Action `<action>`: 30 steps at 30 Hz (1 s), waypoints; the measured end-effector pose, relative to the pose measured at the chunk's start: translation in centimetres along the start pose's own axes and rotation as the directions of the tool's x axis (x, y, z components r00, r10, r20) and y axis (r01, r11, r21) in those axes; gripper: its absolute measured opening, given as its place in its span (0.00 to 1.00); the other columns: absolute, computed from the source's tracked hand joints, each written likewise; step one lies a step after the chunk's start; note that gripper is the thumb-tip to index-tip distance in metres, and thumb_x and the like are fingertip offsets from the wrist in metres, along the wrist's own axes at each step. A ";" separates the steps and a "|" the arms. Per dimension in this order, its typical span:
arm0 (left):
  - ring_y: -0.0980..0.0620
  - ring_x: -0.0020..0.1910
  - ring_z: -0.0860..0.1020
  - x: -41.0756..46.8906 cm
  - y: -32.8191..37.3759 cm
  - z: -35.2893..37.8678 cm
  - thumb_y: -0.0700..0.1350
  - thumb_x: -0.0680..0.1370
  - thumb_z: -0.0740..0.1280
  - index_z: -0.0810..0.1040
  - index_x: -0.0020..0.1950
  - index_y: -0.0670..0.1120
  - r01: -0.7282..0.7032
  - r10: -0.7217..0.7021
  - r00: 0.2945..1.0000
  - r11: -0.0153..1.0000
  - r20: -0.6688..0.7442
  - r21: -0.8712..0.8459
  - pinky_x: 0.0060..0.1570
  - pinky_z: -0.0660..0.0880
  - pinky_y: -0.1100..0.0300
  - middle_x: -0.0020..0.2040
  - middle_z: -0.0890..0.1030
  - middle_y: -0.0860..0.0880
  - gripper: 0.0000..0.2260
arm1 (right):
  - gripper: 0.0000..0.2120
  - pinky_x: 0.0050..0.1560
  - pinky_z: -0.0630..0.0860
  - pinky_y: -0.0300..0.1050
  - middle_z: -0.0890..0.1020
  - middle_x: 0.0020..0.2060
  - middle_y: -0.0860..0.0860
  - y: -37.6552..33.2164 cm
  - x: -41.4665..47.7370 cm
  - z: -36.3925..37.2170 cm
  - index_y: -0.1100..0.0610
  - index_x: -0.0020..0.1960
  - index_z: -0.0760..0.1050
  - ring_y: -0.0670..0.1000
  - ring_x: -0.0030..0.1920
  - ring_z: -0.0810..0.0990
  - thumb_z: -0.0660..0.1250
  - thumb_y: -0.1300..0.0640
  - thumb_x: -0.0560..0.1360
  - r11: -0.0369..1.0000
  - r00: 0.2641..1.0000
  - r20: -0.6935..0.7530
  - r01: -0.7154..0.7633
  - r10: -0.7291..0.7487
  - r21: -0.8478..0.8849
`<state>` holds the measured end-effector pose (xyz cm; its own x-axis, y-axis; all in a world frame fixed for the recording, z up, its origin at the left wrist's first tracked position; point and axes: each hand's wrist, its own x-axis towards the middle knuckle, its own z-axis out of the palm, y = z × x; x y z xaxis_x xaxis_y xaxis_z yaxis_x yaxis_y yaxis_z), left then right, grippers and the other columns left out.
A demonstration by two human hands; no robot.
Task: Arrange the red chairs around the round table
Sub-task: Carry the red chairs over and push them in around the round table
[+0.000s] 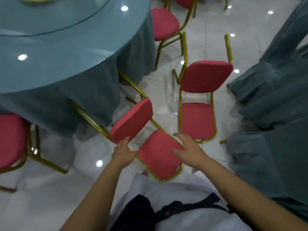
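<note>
Fingers outstretched (nothing gripped), your left hand [124, 151] and right hand [187, 147] flank the red chair [158, 158], probably to face it tableward.

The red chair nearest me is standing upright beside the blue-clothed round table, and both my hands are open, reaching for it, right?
Not upright: the head view shows the red chair tipped back toward you, legs pointing at the round table. Your left hand and right hand are open, reaching for it.
</note>
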<state>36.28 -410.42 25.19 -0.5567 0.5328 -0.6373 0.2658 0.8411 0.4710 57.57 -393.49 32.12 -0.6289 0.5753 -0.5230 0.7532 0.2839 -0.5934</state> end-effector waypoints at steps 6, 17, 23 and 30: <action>0.41 0.72 0.68 -3.4 1.4 4.9 0.47 0.75 0.71 0.61 0.79 0.49 0.225 -0.327 0.915 0.900 -0.236 -0.375 0.69 0.68 0.48 0.76 0.67 0.44 0.34 | 0.32 0.68 0.66 0.43 0.67 0.74 0.53 4.5 3.5 -3.2 0.52 0.78 0.62 0.52 0.72 0.67 0.69 0.49 0.77 0.972 0.949 0.273 0.196 -0.154 -0.131; 0.40 0.72 0.67 -9.7 2.0 25.9 0.43 0.76 0.70 0.58 0.80 0.49 0.576 -0.713 0.690 0.442 0.120 -0.688 0.69 0.68 0.45 0.77 0.63 0.41 0.35 | 0.31 0.61 0.66 0.41 0.67 0.73 0.54 19.5 8.2 -3.6 0.51 0.77 0.62 0.52 0.68 0.70 0.68 0.51 0.77 0.952 0.834 0.552 0.158 0.014 -0.263; 0.41 0.72 0.67 -1.6 -4.2 35.2 0.45 0.76 0.70 0.58 0.80 0.50 0.639 -0.749 0.609 0.270 0.260 -0.720 0.67 0.67 0.48 0.77 0.63 0.41 0.35 | 0.30 0.57 0.65 0.39 0.69 0.71 0.53 27.6 15.9 3.4 0.49 0.76 0.64 0.52 0.66 0.71 0.69 0.50 0.76 0.925 0.792 0.605 0.166 0.080 -0.341; 0.42 0.70 0.69 15.1 -13.9 45.8 0.47 0.76 0.71 0.59 0.80 0.48 0.632 -0.767 0.589 0.241 0.255 -0.737 0.62 0.67 0.53 0.75 0.67 0.42 0.35 | 0.38 0.67 0.68 0.47 0.66 0.71 0.58 36.2 29.5 17.4 0.52 0.78 0.57 0.59 0.69 0.69 0.71 0.47 0.74 0.906 0.809 0.580 0.170 0.097 -0.388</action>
<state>60.21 -409.79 -18.91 -0.3315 -0.3074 -0.8920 -0.8677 0.4705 0.1603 62.90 -379.58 -15.47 -0.5480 0.0482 -0.8351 0.6499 0.6530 -0.3888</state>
